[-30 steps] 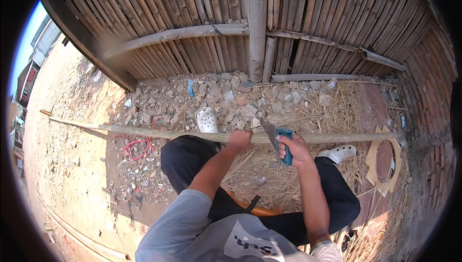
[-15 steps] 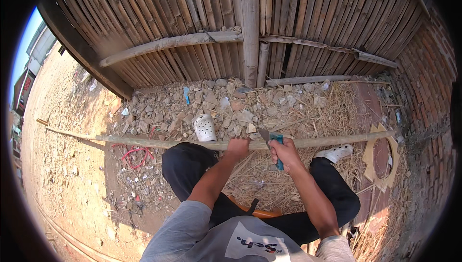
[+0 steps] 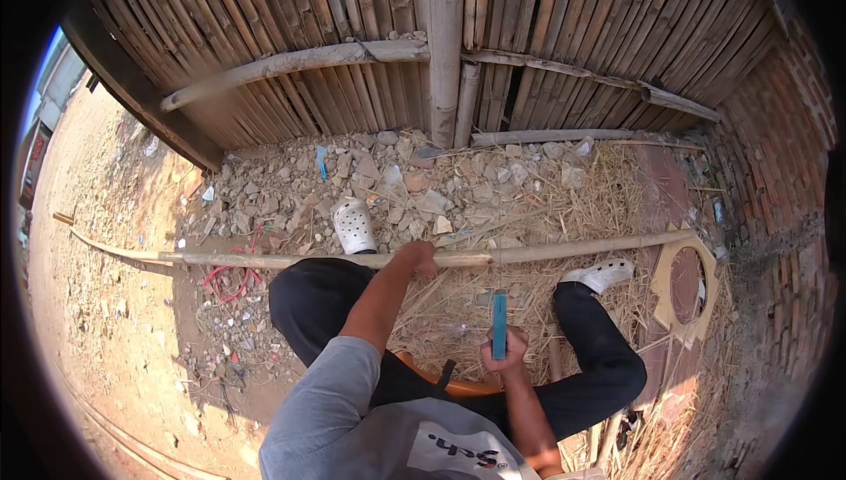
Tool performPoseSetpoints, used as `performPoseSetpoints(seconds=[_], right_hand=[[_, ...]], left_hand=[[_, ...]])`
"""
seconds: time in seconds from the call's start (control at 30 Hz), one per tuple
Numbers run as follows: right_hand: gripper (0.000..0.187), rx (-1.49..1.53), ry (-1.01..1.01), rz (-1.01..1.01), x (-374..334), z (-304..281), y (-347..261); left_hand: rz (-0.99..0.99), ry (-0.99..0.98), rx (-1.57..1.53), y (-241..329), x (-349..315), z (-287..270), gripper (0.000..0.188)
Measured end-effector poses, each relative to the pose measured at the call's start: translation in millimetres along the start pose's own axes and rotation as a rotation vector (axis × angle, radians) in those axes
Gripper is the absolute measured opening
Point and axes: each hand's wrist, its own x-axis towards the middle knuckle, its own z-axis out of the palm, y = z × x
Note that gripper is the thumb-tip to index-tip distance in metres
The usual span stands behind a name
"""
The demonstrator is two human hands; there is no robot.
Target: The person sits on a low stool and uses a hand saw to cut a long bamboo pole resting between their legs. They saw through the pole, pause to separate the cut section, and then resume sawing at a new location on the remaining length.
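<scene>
A long pale bamboo pole (image 3: 573,253) lies crosswise in front of me, passing over my left knee. My left hand (image 3: 421,258) is closed round it near its middle. Just right of that hand, a notch or cut mark shows on the pole. Below the pole and apart from it, my right hand (image 3: 505,349) grips a teal-handled folding saw (image 3: 500,314), held upright. Its blade does not show now; it seems folded into the slotted handle, but I cannot be sure.
A bamboo slat wall (image 3: 335,4) stands ahead, with rubble (image 3: 370,180) and straw along its foot. To the right are a cut-out board ring (image 3: 663,290) and a brick wall (image 3: 784,242). A pink cord (image 3: 231,282) lies at left. I sit on something orange (image 3: 467,387).
My right hand has drawn the saw back from the pole toward me; the blade seen earlier is out of sight. My left hand stays on the pole, and the view has shifted slightly.
</scene>
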Motion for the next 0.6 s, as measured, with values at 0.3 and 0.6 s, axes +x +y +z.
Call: performPoseSetpoints(seconds=[0.3,0.6], right_hand=[[0.01,0.272,0.135,0.792,19,-37,-28],[0.011,0.182,0.106,0.932,-89,12,-36]], left_hand=[[-0.088,0.214,0.021,18,-13,5,0.044],[-0.101,0.315,0.059,30,-9,16,0.037]])
